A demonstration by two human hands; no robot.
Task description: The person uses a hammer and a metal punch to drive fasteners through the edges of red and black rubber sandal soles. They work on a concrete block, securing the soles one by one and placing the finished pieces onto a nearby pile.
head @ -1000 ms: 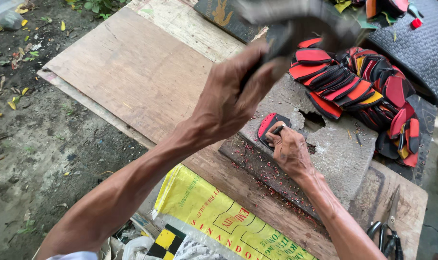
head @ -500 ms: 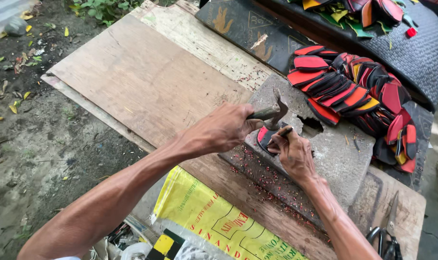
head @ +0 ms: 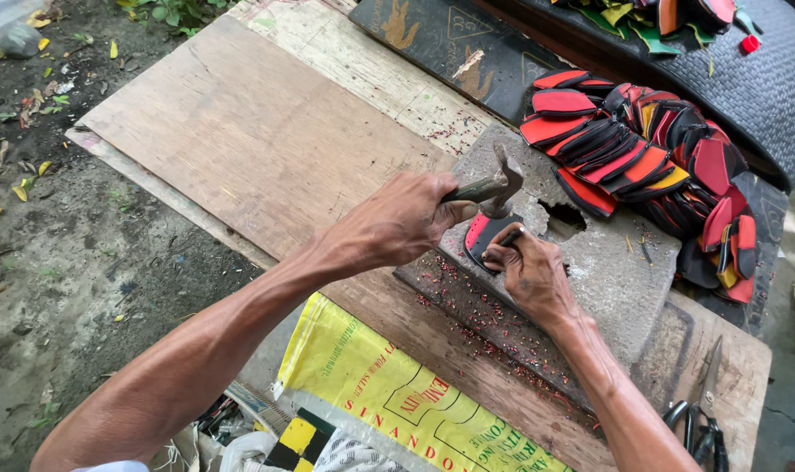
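- Yellow woven sack (head: 389, 393): lies flat at the near edge of the table (head: 240, 140), partly under the forearms. Rectangular, bright yellow, with red lettering and a black line drawing printed on it; its left corner is slightly turned up. Content of the print not recorded.
- Black-and-yellow chequered panel (head: 294, 440): sits just below the sack at the bottom edge of the view, beside white woven material. Square blocks; full shape hidden.
- Dark mat with gold emblems (head: 450, 48): lies along the far side of the table. Flat, dark grey, bearing gold-coloured printed figures and outlined triangles.
- No screens or standing signs in view.
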